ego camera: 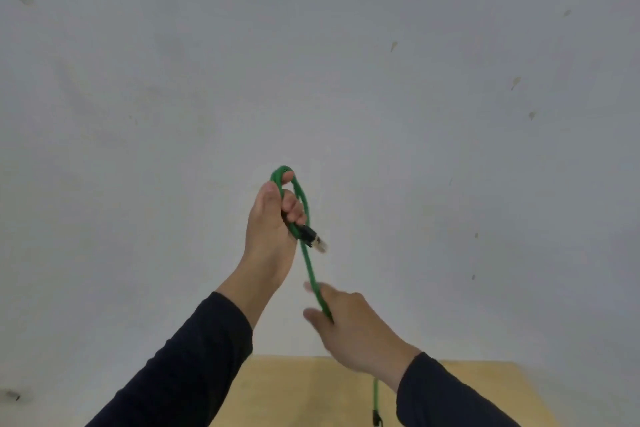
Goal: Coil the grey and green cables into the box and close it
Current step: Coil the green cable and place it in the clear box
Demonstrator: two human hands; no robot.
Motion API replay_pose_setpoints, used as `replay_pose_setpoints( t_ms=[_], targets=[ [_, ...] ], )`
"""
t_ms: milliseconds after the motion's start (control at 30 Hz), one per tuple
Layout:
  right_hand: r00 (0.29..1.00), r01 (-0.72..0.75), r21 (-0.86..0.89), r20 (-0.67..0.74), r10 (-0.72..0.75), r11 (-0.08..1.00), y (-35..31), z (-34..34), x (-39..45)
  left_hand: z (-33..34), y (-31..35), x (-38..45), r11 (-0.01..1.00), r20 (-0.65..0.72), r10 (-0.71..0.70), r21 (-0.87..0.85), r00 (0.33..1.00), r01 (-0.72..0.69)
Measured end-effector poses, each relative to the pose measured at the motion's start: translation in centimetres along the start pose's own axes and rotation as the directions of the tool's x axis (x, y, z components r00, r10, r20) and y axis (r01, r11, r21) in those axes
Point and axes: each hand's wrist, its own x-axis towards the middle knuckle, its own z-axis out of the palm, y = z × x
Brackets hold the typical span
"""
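- While my left hand is raised in front of the wall, its fingers are curled shut around a small loop of the green cable, with the black plug sticking out just below the fist
- My right hand sits lower and apart from the left, thumb and fingers loosely closed on the cable's straight run, feeding it upward
- Below that hand the cable drops to the wooden table, where its far end hangs near the bottom edge
- Neither the grey cable nor the box is in view, so I cannot say where they are
- I judge the risk to be the loop springing open if the left grip slackens, or the trailing end snagging on the table edge and twisting the coil
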Motion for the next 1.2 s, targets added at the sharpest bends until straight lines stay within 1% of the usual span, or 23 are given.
replay_pose_setpoints(
  t_ms=[33,67,100,133,167,233,300,333,400,467,567,667,733,800,933,1000,1100,1133,1167,1200],
  targets=[
    [0.998,0.016,-0.075,0.054,-0.012,0.997,-0.7,-0.2,-0.6,-0.7,-0.2,0.3,0.988,-0.018,0.044,0.146,0.999,-0.041],
    [0.997,0.031,-0.127,0.079,-0.021,0.991,-1.3,-0.7,-0.9,-1.4,-0.6,0.3,0.953,-0.017,0.074,0.295,0.997,-0.065],
    [0.996,0.056,-0.169,0.079,-0.043,0.984,-2.0,-1.4,-1.0,-1.9,-1.1,0.0,0.904,0.008,0.081,0.42,0.997,-0.076],
    [0.994,0.09,-0.202,0.072,-0.077,0.975,-2.7,-2.3,-1.0,-2.3,-1.7,-0.6,0.857,0.052,0.062,0.509,0.997,-0.08],
    [0.991,0.122,-0.233,0.074,-0.108,0.965,-3.4,-3.3,-0.9,-2.5,-2.3,-1.4,0.822,0.104,0.025,0.564,0.994,-0.079],
    [0.985,0.166,-0.268,0.086,-0.148,0.949,-4.3,-5.6,-0.5,-2.7,-3.1,-3.1,0.795,0.194,-0.061,0.603,0.979,-0.07],
    [0.986,0.164,-0.229,0.049,-0.157,0.96,-4.3,-8.2,0.0,-2.6,-3.4,-4.5,0.805,0.265,-0.137,0.592,0.954,-0.049],
    [0.988,0.152,-0.178,0.022,-0.151,0.972,-4.1,-9.5,0.3,-2.4,-3.4,-5.1,0.819,0.298,-0.178,0.573,0.938,-0.027],
    [0.991,0.131,-0.015,0.014,-0.131,0.991,-3.5,-11.5,0.5,-2.1,-3.2,-5.9,0.848,0.34,-0.255,0.529,0.905,0.04],
    [0.991,0.137,0.153,-0.018,-0.136,0.979,-2.6,-12.6,0.8,-1.6,-3.0,-6.3,0.868,0.343,-0.289,0.487,0.894,0.094],
    [0.988,0.156,0.321,-0.067,-0.142,0.934,-1.5,-12.2,1.1,-1.1,-2.2,-6.5,0.89,0.333,-0.299,0.437,0.894,0.135],
    [0.986,0.165,0.415,-0.062,-0.154,0.895,-0.5,-10.5,1.3,-0.9,-1.5,-6.3,0.903,0.293,-0.266,0.41,0.918,0.13],
    [0.984,0.177,0.416,-0.094,-0.151,0.892,-0.1,-9.8,1.4,-0.9,-1.4,-6.0,0.895,0.211,-0.229,0.429,0.95,0.12],
    [0.983,0.175,0.449,-0.137,-0.126,0.876,0.1,-9.3,1.6,-0.7,-1.6,-5.8,0.896,0.163,-0.155,0.438,0.974,0.07],
    [0.984,0.135,0.638,-0.178,-0.025,0.758,0.1,-8.4,2.2,-0.3,-2.1,-6.0,0.919,0.192,-0.026,0.39,0.981,-0.052],
    [0.985,0.131,0.672,-0.174,-0.015,0.729,0.0,-7.9,2.2,-0.3,-2.1,-5.9,0.93,0.159,-0.008,0.364,0.987,-0.051],
    [0.98,0.125,0.677,-0.199,0.017,0.725,-0.1,-6.8,2.3,0.0,-1.6,-5.2,0.969,0.025,-0.016,0.249,1.0,0.009],
    [0.974,0.115,0.657,-0.223,0.047,0.745,-0.2,-6.3,2.4,0.1,-1.3,-4.8,0.979,-0.021,-0.012,0.202,1.0,0.016],
    [0.963,0.102,0.605,-0.259,0.074,0.789,-0.3,-5.7,2.5,0.3,-1.0,-4.3,0.987,-0.059,0.002,0.16,0.998,0.008],
    [0.951,0.085,0.518,-0.297,0.086,0.851,-0.3,-5.1,2.6,0.4,-0.6,-3.7,0.993,-0.091,0.021,0.12,0.996,-0.01]
  ],
)
